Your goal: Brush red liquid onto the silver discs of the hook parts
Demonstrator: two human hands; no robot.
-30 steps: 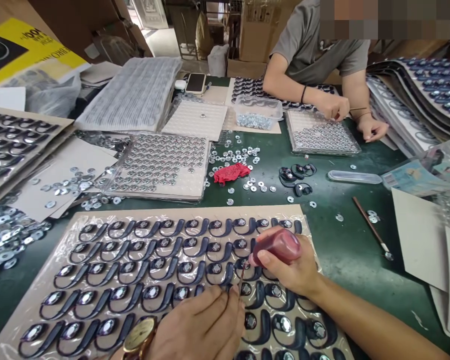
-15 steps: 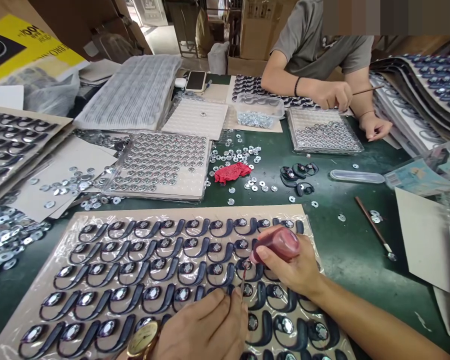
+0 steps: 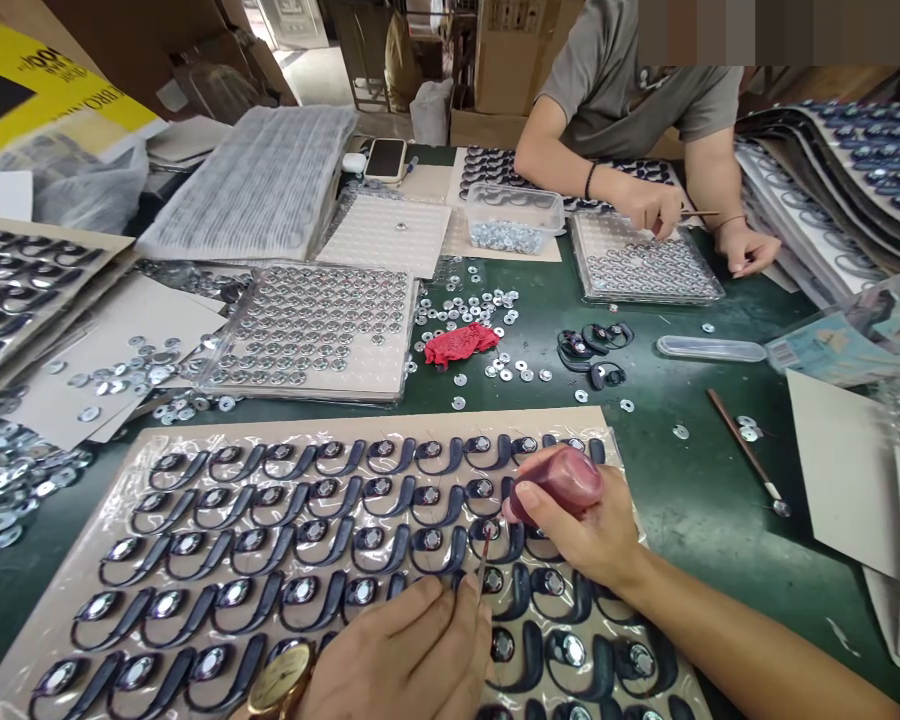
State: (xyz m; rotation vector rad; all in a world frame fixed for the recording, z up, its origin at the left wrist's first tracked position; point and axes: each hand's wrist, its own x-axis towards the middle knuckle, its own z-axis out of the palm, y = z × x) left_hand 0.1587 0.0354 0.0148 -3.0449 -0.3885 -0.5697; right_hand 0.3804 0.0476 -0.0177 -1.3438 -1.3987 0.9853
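Note:
My right hand (image 3: 596, 540) is wrapped round a squeeze bottle (image 3: 559, 483) of dark red liquid, its nozzle tilted down to the left. In my left hand (image 3: 405, 650), which wears a gold watch (image 3: 281, 680), a thin pointed tool (image 3: 484, 570) is pinched. The tool's tip and the nozzle meet close to a round silver disc (image 3: 488, 530) in one black ear-hook piece; whether they touch it I cannot tell. Rows of such ear-hook pieces (image 3: 315, 540) lie on a film-covered cardboard sheet (image 3: 270, 430) under both hands.
Across the green table (image 3: 690, 530), a co-worker's hand (image 3: 649, 205) holds a thin stick over a tray of discs (image 3: 645, 270). Nearby are a red cloth (image 3: 461, 345), loose washers (image 3: 506, 368), another disc tray (image 3: 307, 325), a plastic tub (image 3: 514, 220) and a brown stick (image 3: 746, 450).
The view has shifted slightly. My hands keep almost the same pose over the same ear-hook piece. The co-worker's stick hand has moved a little left and down.

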